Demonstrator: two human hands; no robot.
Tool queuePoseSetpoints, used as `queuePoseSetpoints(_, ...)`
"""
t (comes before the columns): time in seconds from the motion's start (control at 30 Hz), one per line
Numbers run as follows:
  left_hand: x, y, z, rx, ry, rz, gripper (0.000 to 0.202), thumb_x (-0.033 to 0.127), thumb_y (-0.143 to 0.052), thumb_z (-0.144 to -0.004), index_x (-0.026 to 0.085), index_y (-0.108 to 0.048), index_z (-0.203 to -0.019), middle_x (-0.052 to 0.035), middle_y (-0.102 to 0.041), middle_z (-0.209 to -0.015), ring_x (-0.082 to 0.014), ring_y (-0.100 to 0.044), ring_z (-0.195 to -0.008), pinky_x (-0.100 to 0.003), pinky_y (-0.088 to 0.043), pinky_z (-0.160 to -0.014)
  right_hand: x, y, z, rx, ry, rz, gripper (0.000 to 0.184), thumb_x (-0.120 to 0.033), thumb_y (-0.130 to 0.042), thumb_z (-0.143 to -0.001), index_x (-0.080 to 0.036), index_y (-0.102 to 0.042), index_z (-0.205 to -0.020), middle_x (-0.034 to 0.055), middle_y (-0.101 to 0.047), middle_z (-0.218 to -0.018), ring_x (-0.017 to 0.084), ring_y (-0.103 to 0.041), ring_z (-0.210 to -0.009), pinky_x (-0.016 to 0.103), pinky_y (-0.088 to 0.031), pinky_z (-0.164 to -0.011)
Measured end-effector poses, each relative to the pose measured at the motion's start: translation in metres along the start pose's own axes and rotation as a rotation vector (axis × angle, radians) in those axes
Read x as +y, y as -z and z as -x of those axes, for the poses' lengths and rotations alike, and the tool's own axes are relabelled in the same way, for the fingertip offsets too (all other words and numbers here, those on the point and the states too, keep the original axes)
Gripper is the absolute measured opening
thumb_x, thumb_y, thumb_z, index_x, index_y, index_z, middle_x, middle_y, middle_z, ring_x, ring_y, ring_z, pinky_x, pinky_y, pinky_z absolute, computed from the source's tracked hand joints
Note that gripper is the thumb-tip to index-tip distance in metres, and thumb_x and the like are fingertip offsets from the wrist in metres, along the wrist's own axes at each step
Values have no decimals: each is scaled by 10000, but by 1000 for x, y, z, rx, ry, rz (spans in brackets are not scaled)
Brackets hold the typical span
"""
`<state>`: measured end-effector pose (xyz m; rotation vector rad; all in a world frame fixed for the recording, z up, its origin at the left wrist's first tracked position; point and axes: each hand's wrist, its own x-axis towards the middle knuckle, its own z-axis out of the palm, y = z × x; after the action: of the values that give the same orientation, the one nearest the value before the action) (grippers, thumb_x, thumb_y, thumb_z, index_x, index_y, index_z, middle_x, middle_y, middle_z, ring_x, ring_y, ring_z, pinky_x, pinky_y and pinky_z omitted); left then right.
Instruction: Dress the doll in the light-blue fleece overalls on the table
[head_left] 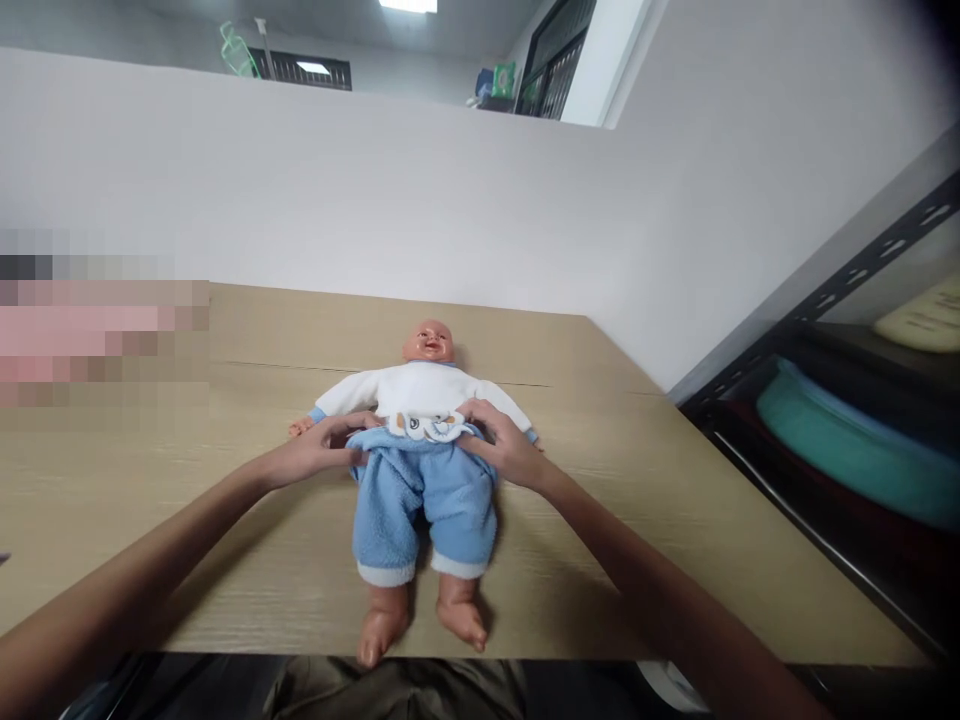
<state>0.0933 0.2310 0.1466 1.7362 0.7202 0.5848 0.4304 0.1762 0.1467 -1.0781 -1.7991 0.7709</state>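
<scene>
Head | left grip (322, 450), right grip (510, 447): clamped on doll's (431, 343) trousers (461, 515) | teal basin (840, 445): contents unclear

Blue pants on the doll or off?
On: both legs of the doll run through the blue pants, feet out below the white cuffs.

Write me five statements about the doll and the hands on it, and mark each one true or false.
1. The doll lies face up on the table. True.
2. The doll wears shoes. False: its feet are bare.
3. The left hand and the right hand are at opposite sides of the doll's waist. True.
4. The blue trousers end in white cuffs. True.
5. The doll's head is nearer the person than its feet. False: the feet are nearer, and the head is towards the wall.
</scene>
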Motion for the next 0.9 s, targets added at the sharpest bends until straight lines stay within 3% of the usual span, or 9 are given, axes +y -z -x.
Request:
queuePoseSetpoints(0.17,-6,11,-11,-75,61,102,227,391,-822,-864,256,-832,-1046,-50,-782,-1128,-314,-694,-1157,-395,-546,-1048,16,-15,-28,91,-100,-183,322,-550,-760,-943,-271,-713,-1096,27,-785,-1093,270,-736,-1109,406,-593,-1048)
queuePoseSetpoints(0.3,-28,5,-12,-75,106,380,244,398,-814,-861,222,-792,-1030,-71,-756,-1093,-286,-686,-1058,-377,-542,-974,34,-13,-17,154,-204,-142,370,-592,-824,-908,-256,-751,-1047,56,-794,-1109,311,-713,-1161,460,-533,-1153)
queuePoseSetpoints(0.37,-36,-1,-11,-25,102,403,318,490,-839,-912,220,-791,-1072,-87,-754,-1115,-294,-682,-1073,-386,-540,-979,41,-9,-3,173,-266,-137,369,-596,-857,-884,-251,-760,-974,57,-787,-1065,323,-702,-1137,475,-516,-1167)
queuePoseSetpoints(0.43,-41,-8,-12,101,44,305,401,590,-854,-942,224,-796,-1095,-101,-745,-1170,-313,-664,-1156,-394,-530,-1012,44,-7,13,196,-310,-155,381,-618,-843,-880,-253,-745,-925,54,-771,-1055,324,-691,-1125,477,-515,-1164)
queuePoseSetpoints(0.5,-45,-14,-14,256,-49,174,453,648,-861,-943,224,-795,-1089,-105,-724,-1235,-321,-628,-1238,-391,-510,-1051,47,-6,25,225,-333,-180,389,-631,-818,-886,-254,-740,-947,59,-762,-1110,322,-676,-1164,470,-508,-1174)
queuePoseSetpoints(0.57,-49,-20,-18,335,-97,113,468,681,-829,-969,227,-772,-1068,-84,-709,-1191,-293,-623,-1181,-372,-503,-1018,50,-8,31,242,-344,-206,401,-637,-799,-898,-255,-748,-1010,66,-764,-1160,321,-673,-1194,464,-516,-1166)
queuePoseSetpoints(0.73,-58,-30,-39,420,-103,130,546,774,-746,-998,235,-659,-970,14,-574,-857,-198,-519,-788,-317,-434,-732,61,-11,15,260,-339,-241,418,-659,-749,-943,-253,-736,-1043,72,-782,-1126,307,-707,-1118,458,-566,-1079)
queuePoseSetpoints(0.9,-53,-34,-47,458,-104,31,591,826,-684,-1005,239,-675,-937,-9,-612,-855,-230,-548,-799,-347,-453,-736,66,-8,-5,248,-260,-188,434,-675,-762,-914,-254,-700,-995,51,-755,-1050,292,-688,-1097,432,-556,-1063)
